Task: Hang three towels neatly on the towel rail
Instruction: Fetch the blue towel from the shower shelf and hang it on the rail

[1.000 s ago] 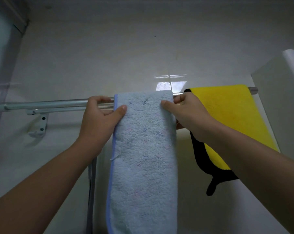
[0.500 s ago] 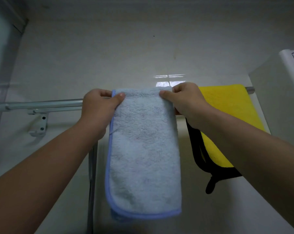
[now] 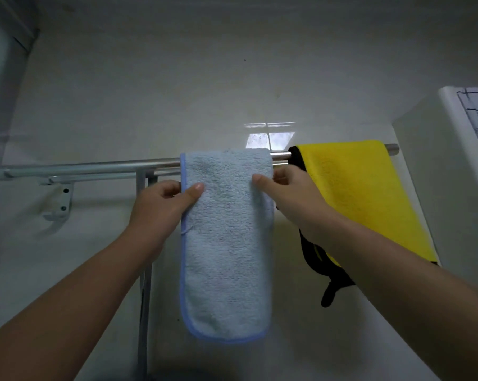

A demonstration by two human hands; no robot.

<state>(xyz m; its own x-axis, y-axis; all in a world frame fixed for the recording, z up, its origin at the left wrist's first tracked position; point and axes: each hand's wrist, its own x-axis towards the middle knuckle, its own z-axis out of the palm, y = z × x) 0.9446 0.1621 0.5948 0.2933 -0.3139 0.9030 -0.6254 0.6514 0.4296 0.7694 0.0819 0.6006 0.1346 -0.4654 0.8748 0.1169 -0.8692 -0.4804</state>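
A light blue towel [image 3: 226,243] with a darker blue hem hangs folded over the metal towel rail [image 3: 94,167] at its middle. My left hand [image 3: 163,207] pinches the towel's left edge a little below the rail, thumb on the front. My right hand [image 3: 290,193] pinches its right edge at the same height. A yellow towel [image 3: 353,188] with a black border and black loop hangs over the rail's right end, partly behind my right forearm.
The rail is fixed to a pale tiled wall by a bracket [image 3: 57,199] at the left; its left half is bare. A white appliance [image 3: 452,160] with a checked cloth on top stands close at the right. A vertical metal post [image 3: 144,270] runs down beside the blue towel.
Both hands slid down from the rail to a little below it along the blue towel's edges. The towel's bottom hem now hangs lower, and the rail shows above my hands.
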